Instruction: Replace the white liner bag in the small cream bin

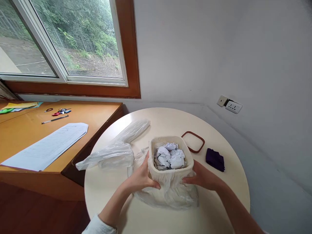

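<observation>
A small cream wastebasket (151, 165) stands on the round table, with crumpled white paper (170, 156) inside it. A thin whitish plastic bag (168, 195) is around its outside and spreads loosely on the tabletop in front. My left hand (143, 175) grips the basket's left side through the bag, thumb at the front. On the opposite side, my right hand (203, 175) holds it the same way. Both hands' fingertips are hidden behind the basket. A brown rounded-square ring (203, 142) lies behind it to the right, close to a folded dark purple cloth-like piece (214, 160).
Another translucent plastic bag (117, 154) lies crumpled across the left of the round cream table (104, 195). A wooden desk (102, 113) adjoins at left, bearing paper sheets (48, 146), a pen (55, 119) and keys (62, 111). A wall socket (234, 106) is at right.
</observation>
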